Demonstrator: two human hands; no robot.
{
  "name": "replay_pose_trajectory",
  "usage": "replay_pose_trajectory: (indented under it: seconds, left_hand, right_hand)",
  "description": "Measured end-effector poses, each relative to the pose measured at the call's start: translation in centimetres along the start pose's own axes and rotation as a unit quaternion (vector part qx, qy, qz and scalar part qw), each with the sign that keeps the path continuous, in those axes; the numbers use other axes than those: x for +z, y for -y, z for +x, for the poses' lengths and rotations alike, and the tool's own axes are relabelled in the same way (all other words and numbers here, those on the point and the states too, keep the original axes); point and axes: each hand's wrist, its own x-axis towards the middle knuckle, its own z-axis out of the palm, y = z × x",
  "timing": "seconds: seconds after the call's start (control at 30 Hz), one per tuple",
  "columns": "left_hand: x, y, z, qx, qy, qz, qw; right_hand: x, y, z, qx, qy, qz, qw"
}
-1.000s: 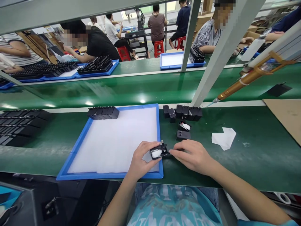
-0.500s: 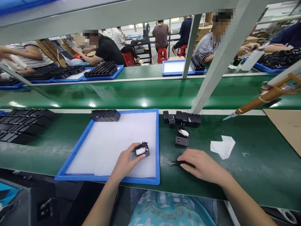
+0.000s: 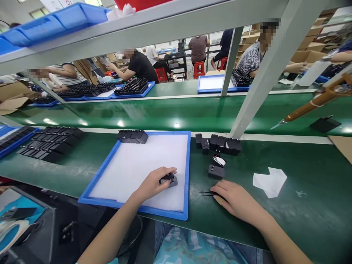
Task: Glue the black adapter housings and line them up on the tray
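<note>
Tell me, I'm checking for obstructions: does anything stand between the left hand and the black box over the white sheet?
Nothing visible does: the left hand is curled round the black box, over the white sheet in the blue tray. The row of black boxes stands apart, at the tray's far left corner.

Open bench (image 3: 243,175) btw R hand (image 3: 233,200) & paper scrap (image 3: 271,182); blk boxes (image 3: 216,172) block fwd-L, tray rim (image 3: 186,198) to L.

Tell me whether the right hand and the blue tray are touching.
Apart. The head view shows green tabletop between the right hand and the nearest rim of the blue tray.
</note>
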Motion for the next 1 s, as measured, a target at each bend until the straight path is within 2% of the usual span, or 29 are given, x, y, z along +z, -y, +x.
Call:
replay_pose_trajectory:
  seconds: [0.1,0.2,0.53,0.6,0.77,0.9,1.0]
  left_hand:
    - [-0.2,-0.3,-0.7,0.051,-0.005,0.071,0.996]
    - [-0.4,-0.8,-1.1,0.076,-0.006,0.108,0.991]
    - [2.5,-0.9,-1.5,0.028,-0.144,0.115,0.983]
    - [2.8,-0.8,-1.5,0.012,-0.152,0.100,0.983]
    - [2.9,-1.2,-0.9,-0.021,-0.114,0.072,0.991]
    - [2.8,-1.3,-0.7,-0.005,-0.035,0.182,0.983]
    - [2.8,-1.0,-0.9,-0.038,0.014,0.246,0.968]
  right_hand:
    - [0.1,0.0,0.1,-0.007,-0.013,0.000,1.000]
    - [0.1,-0.1,0.1,-0.004,-0.006,0.000,1.000]
    - [0.2,-0.2,0.1,0.019,0.021,0.010,1.000]
    - [0.1,-0.1,0.2,0.023,0.024,0.015,0.999]
    - [0.1,-0.1,0.2,0.023,0.021,0.015,0.999]
    - [0.1,0.0,0.0,0.017,0.021,0.003,1.000]
    - [0.2,0.0,-0.1,0.018,0.027,-0.004,0.999]
